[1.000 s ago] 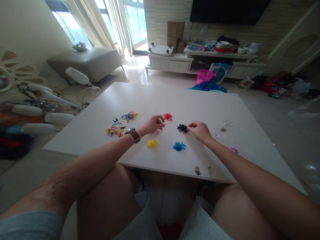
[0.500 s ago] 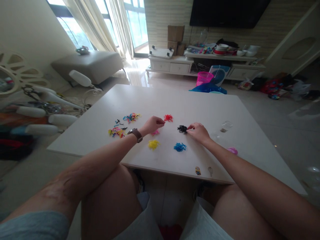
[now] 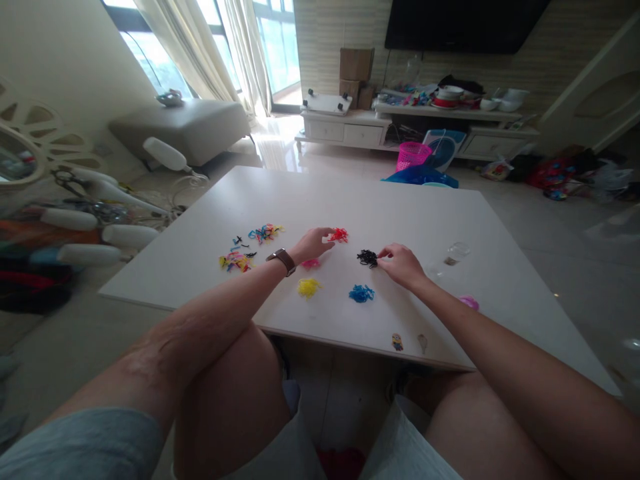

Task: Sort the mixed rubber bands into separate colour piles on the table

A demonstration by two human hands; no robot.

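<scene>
Beside a pile of red rubber bands (image 3: 339, 235), my left hand (image 3: 313, 245) has thumb and forefinger apart, with nothing visible between them. My right hand (image 3: 400, 263) touches the right edge of a pile of black rubber bands (image 3: 367, 258), its fingertips pinched together there. Partly below my left hand lies a pink pile (image 3: 311, 264). Nearer to me are a yellow pile (image 3: 309, 288) and a blue pile (image 3: 361, 293). Two mixed-colour piles, a farther one (image 3: 267, 232) and a nearer one (image 3: 235, 261), lie left of my left hand.
On the white table (image 3: 320, 200), a clear plastic container (image 3: 457, 253) and a pink item (image 3: 469, 303) are near my right arm. A small yellow cartoon figure (image 3: 397, 342) and a clear little piece (image 3: 422, 343) lie by the front edge. A pink basket (image 3: 413, 155) stands beyond.
My left hand's thumb and forefinger, pinched together before, have come apart beside the red pile. My right hand stays at the black pile. The whole view has shifted slightly.
</scene>
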